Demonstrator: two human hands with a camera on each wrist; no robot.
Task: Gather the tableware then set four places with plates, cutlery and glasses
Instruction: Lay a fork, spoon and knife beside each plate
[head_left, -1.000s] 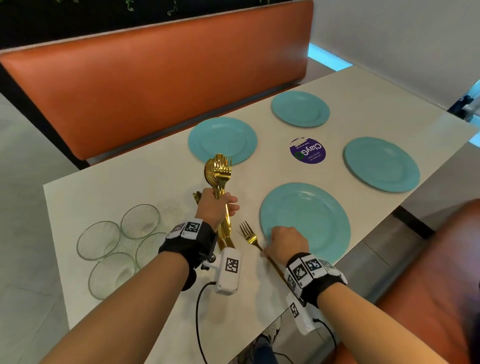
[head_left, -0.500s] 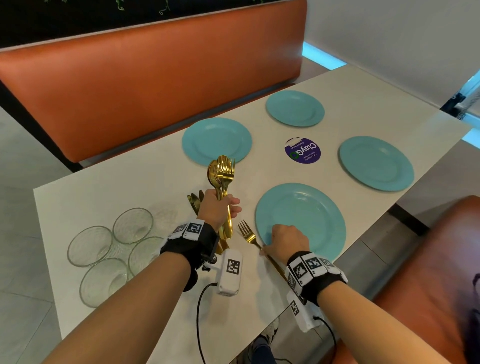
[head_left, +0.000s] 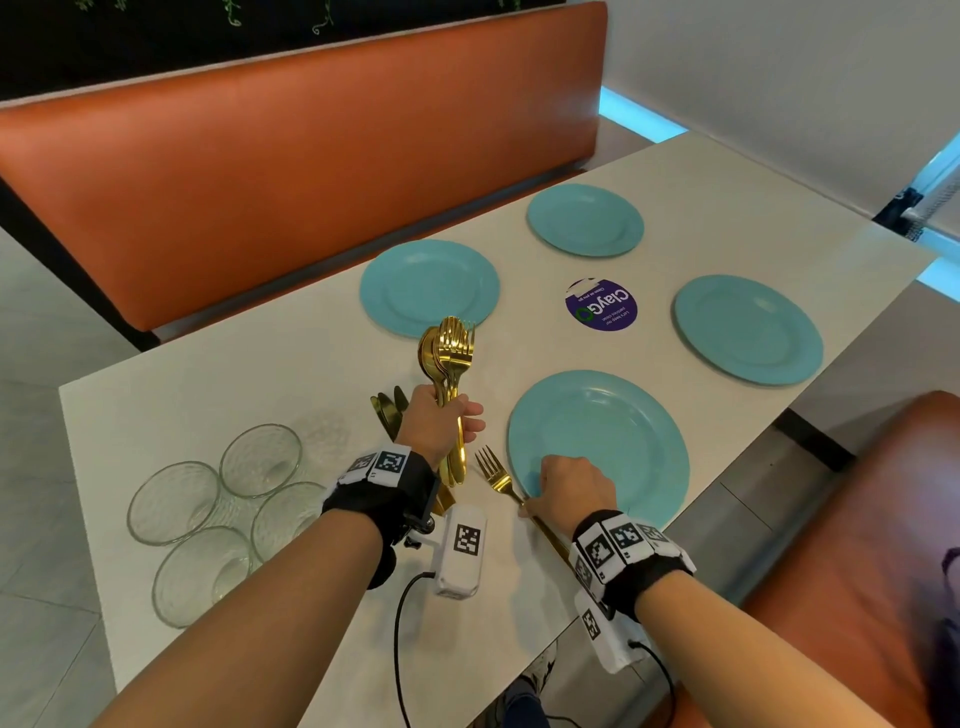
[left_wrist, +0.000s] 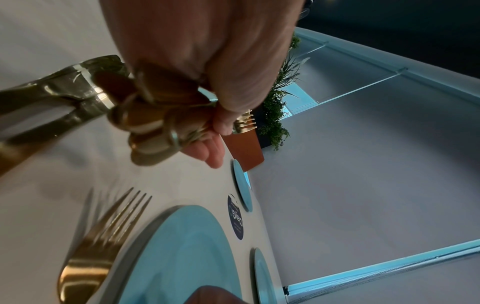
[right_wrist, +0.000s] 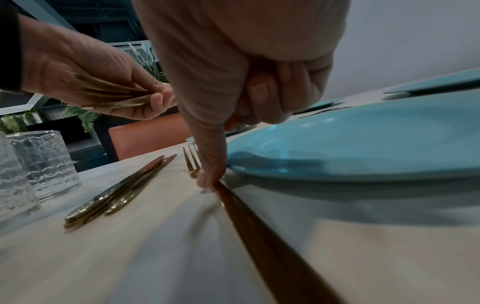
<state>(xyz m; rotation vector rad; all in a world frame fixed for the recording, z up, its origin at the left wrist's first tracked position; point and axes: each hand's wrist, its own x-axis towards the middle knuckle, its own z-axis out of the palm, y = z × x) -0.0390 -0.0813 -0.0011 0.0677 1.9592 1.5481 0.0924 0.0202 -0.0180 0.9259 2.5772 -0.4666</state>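
Note:
My left hand (head_left: 441, 426) is held above the table and grips a bundle of gold forks and spoons (head_left: 449, 353), their heads pointing away from me. A single gold fork (head_left: 496, 478) lies just left of the nearest teal plate (head_left: 597, 447). My right hand (head_left: 571, 488) presses its straight index fingertip (right_wrist: 207, 176) on the fork's neck (right_wrist: 259, 226), with the other fingers curled in. Three more teal plates (head_left: 430, 286) (head_left: 584, 221) (head_left: 748, 330) are spread over the table. Gold knives (head_left: 387, 410) lie on the table behind my left hand.
Several clear ribbed glasses (head_left: 218, 519) stand grouped at the table's left end. A round purple sticker (head_left: 601, 304) sits between the plates. An orange bench back (head_left: 311, 156) runs along the far side, and an orange seat (head_left: 857, 519) is at my right.

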